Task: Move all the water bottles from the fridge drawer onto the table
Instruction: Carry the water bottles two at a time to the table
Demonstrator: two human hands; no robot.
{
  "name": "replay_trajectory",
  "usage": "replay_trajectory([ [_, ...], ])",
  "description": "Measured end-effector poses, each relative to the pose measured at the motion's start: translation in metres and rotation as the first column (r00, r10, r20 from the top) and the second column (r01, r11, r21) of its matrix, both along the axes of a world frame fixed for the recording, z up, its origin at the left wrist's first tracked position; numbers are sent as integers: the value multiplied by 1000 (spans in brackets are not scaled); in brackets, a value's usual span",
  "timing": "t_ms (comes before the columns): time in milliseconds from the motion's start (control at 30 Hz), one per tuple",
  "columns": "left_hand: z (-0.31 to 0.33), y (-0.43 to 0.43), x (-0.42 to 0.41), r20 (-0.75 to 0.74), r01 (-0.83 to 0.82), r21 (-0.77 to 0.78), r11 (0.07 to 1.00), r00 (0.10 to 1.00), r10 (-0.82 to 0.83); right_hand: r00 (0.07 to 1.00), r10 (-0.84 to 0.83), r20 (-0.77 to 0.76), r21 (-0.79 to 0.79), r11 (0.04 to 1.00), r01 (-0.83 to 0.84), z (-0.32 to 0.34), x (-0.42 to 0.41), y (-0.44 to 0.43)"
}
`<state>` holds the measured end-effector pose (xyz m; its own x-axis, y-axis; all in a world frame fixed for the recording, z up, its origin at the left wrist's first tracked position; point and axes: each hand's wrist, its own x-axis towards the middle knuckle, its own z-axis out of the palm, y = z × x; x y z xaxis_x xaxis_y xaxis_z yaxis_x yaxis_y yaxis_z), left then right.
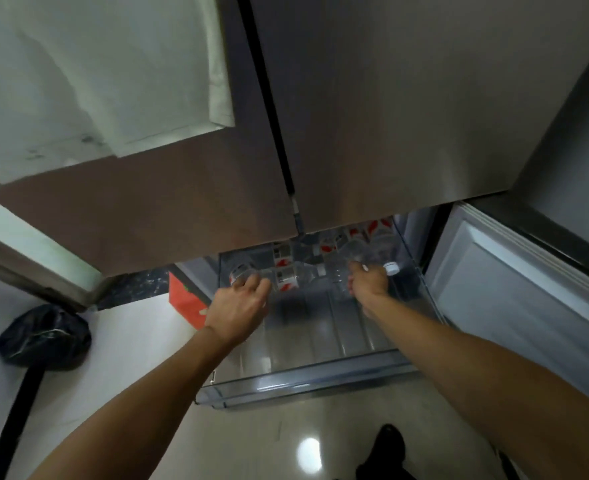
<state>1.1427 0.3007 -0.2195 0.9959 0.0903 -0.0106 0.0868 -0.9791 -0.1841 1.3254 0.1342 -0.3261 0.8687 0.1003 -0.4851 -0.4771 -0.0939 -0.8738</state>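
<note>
Bottles (pixel 286 280) against drawer (pixel 303 386) back edge

Both forearms are bare from the lower edge of the view up to the wrists, with no sleeve, watch, band or ring showing on either. The left hand (pixel 237 306) shows its back, knuckles and thumb toward 12 o'clock. The right hand (pixel 369 284) is seen narrower, edge-on, with a pale fingernail at its upper tip. Down at 5 o'clock, a dark shoe (pixel 388 452) rises from the bottom edge; its details are too dim to tell
</note>
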Motion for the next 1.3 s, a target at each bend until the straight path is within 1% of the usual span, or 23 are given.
replay_trajectory([
  [100, 16, 4, -8, 95, -45, -26, 999, 994, 47, 999, -34, 27, -14, 999, 35, 15, -20, -17],
  [200, 30, 10, -15, 168, -74, -29, 997, 983, 78, 994, -1, 109, -97, 995, 12, 37, -34, -40],
  [233, 35, 11, -18, 178, -78, -37, 996, 980, 83, 988, 26, 149, -141, 990, -5, 46, -37, -48],
  [300, 44, 8, -23, 168, -85, -46, 995, 982, 91, 964, 103, 246, -284, 958, -30, 68, -39, -64],
  [367, 48, -2, -29, 166, -77, -50, 996, 983, 84, 919, 201, 338, -428, 903, -40, 94, -40, -78],
  [433, 49, -14, -38, 182, -68, -67, 995, 980, 79, 856, 303, 418, -529, 848, -41, 119, -41, -87],
  [533, 56, -28, -52, 196, -95, -98, 991, 974, 113, 739, 444, 507, -605, 794, -62, 148, -49, -90],
  [633, 74, -30, -71, 275, -161, -116, 980, 943, 187, 609, 538, 582, -630, 772, -79, 172, -64, -87],
  [733, 104, -31, -95, 399, -226, -135, 965, 879, 262, 429, 606, 670, -647, 760, -63, 204, -76, -80],
  [800, 125, -34, -114, 485, -267, -118, 956, 825, 290, 301, 643, 704, -665, 746, -38, 227, -83, -74],
  [933, 152, -53, -168, 553, -410, -123, 904, 728, 406, 64, 668, 741, -670, 743, 5, 267, -108, -63],
  [1000, 154, -68, -202, 579, -483, -120, 867, 676, 456, -20, 662, 749, -663, 749, -15, 275, -130, -59],
  [1067, 149, -84, -242, 564, -558, -153, 816, 629, 536, -80, 643, 762, -647, 760, -61, 274, -157, -52],
  [1133, 137, -98, -287, 508, -637, -198, 745, 583, 634, -148, 640, 754, -656, 746, -114, 266, -192, -42],
  [1200, 125, -112, -334, 450, -705, -209, 677, 545, 707, -230, 664, 712, -700, 696, -158, 254, -233, -32],
  [1300, 108, -132, -411, 392, -778, -182, 601, 504, 770, -382, 676, 630, -774, 589, -233, 230, -303, -21],
])
